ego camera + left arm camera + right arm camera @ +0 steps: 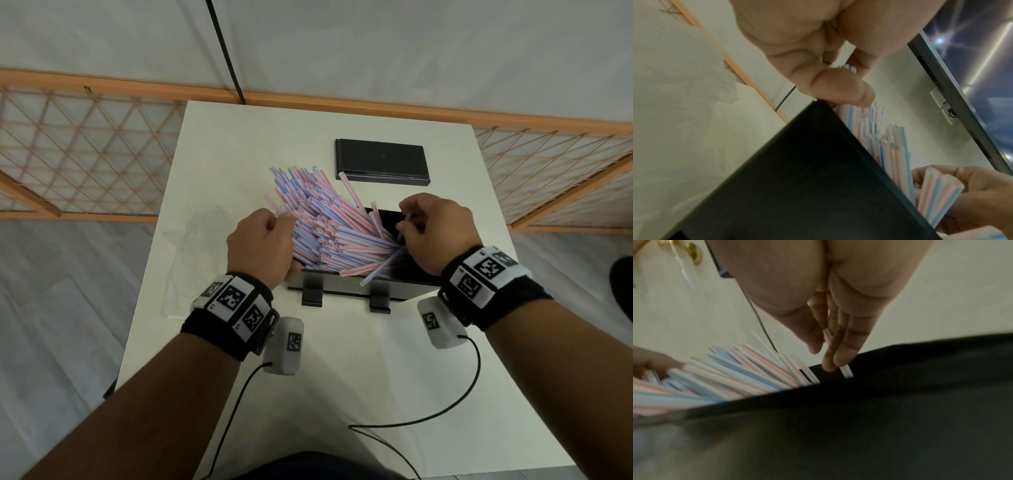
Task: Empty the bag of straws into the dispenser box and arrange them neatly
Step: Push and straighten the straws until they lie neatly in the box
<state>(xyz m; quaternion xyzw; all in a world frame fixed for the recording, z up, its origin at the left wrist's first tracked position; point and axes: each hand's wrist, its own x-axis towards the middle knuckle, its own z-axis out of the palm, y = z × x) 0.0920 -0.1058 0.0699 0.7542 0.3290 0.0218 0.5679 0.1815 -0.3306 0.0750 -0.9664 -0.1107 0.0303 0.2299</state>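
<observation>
A black dispenser box [346,286] stands open on the white table [342,377]. A thick bundle of pink-and-blue striped straws [318,222] leans out of it toward the back left, fanned and uneven. My left hand [286,222] grips the bundle from the left side, above the box's left end; straw tips [847,68] show between its fingers. My right hand [404,222] is over the box's right half, its fingers [833,356] pinching a few straws [845,373] at the bundle's lower end. The box's inside is mostly hidden.
The box's black lid [382,161] lies flat behind it. A crumpled clear plastic bag [195,240] lies on the table to the left. Wrist cables [445,407] trail over the near table. A wooden lattice screen [85,150] stands behind.
</observation>
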